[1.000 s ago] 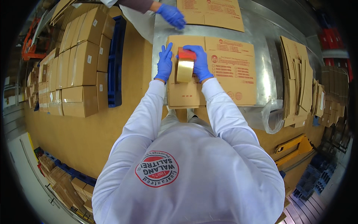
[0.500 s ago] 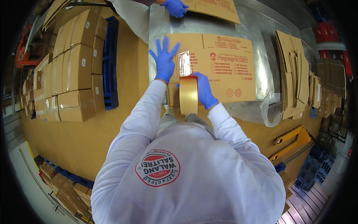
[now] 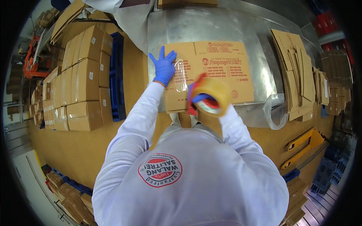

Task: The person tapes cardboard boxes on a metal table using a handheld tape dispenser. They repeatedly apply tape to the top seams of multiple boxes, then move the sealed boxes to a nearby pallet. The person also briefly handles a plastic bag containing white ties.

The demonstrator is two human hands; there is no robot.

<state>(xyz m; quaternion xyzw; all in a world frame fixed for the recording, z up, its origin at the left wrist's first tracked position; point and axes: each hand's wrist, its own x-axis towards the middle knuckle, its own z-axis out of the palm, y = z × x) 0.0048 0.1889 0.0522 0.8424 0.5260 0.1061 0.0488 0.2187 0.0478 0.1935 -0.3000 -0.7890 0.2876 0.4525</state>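
Observation:
A flat brown cardboard box [image 3: 241,79] with red print lies on the metal table in front of me. My left hand [image 3: 164,69], in a blue glove, presses flat on its left part with fingers spread. Beside those fingers a shiny strip of clear tape [image 3: 180,75] runs down the cardboard. My right hand [image 3: 199,98], also gloved, grips a red tape dispenser [image 3: 192,109] with a large yellowish roll of packing tape [image 3: 220,92]. Motion blurs the roll, which is tilted over the box's near edge and hides most of that hand.
The metal table [image 3: 260,56] carries a leaning stack of flat cardboard [image 3: 290,64] on the right. A clear plastic bag [image 3: 277,113] hangs at its near edge. Packed cartons [image 3: 86,75] stand left by a blue pallet [image 3: 117,75]. A yellow pallet jack [image 3: 301,147] is right; another person [image 3: 132,22] stands far left.
The dispenser has swung up, tilted and turned to the right, and the tape strip lies along the cardboard. The other person's gloved hand has left the table's far side; the cardboard there has shifted.

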